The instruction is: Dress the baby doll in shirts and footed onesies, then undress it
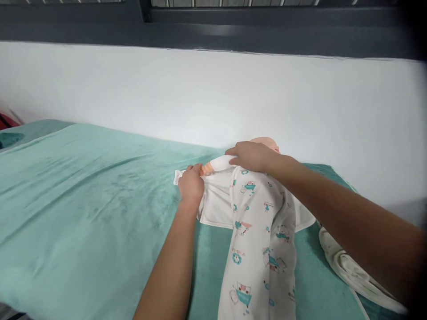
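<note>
Apparently bare-headed, the doll (263, 141) lay on the green cover (116, 218) with its head toward the white wall (160, 98), partly masked by the person's right hand (251, 155). One doll arm (207, 168) stuck out from the doll's body, clad in a white sleeve (222, 163) that left its end bare. The left hand (191, 184), fingers curled in, seemed to have hold of that bare end, probably to keep the limb stretched and steady. Nearer the doll's head, the right hand was part-closed, thumb and fingers bracketing the white sleeve, likely to control the fabric there; how firmly it gripped, I could not tell. Just below the doll's arm, a white flap (216, 206) lay spread, perhaps to leave the limb free. A printed cloth (250, 253) ran from the doll toward the person, presumably as a cover for its trunk. On the doll's other side sat a bundled white cloth (350, 266), apart from both hands.
</note>
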A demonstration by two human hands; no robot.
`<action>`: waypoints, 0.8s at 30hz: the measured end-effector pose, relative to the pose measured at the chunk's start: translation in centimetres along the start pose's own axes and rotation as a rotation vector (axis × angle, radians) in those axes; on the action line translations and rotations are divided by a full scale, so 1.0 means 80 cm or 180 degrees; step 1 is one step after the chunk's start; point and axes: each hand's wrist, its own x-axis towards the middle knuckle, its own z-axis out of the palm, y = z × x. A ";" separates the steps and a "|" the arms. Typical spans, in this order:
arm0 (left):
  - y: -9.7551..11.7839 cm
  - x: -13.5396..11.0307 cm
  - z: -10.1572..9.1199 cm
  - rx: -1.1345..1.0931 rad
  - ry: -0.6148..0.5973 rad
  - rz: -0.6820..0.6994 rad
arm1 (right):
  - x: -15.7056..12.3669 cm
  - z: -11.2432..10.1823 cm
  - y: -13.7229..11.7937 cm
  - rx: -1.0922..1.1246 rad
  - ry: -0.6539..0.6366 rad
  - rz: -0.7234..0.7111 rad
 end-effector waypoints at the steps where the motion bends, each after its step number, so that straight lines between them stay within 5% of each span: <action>1: 0.000 0.000 0.000 0.0020 -0.0013 -0.0038 | -0.002 -0.002 0.001 0.0049 0.0015 0.0019; 8: 0.014 0.000 -0.006 0.0284 0.0340 -0.0047 | 0.002 0.013 -0.018 0.0341 0.0037 -0.0111; 15: 0.020 0.000 0.000 0.0362 0.0035 0.0914 | 0.029 0.040 -0.048 0.0218 -0.0110 -0.0065; 20: 0.015 0.002 0.003 0.0335 0.0106 0.0674 | -0.020 0.038 -0.016 0.1101 0.0801 0.0218; 24: 0.016 -0.001 0.002 0.0426 0.0193 0.0507 | -0.096 0.082 0.038 0.1501 0.1879 0.1187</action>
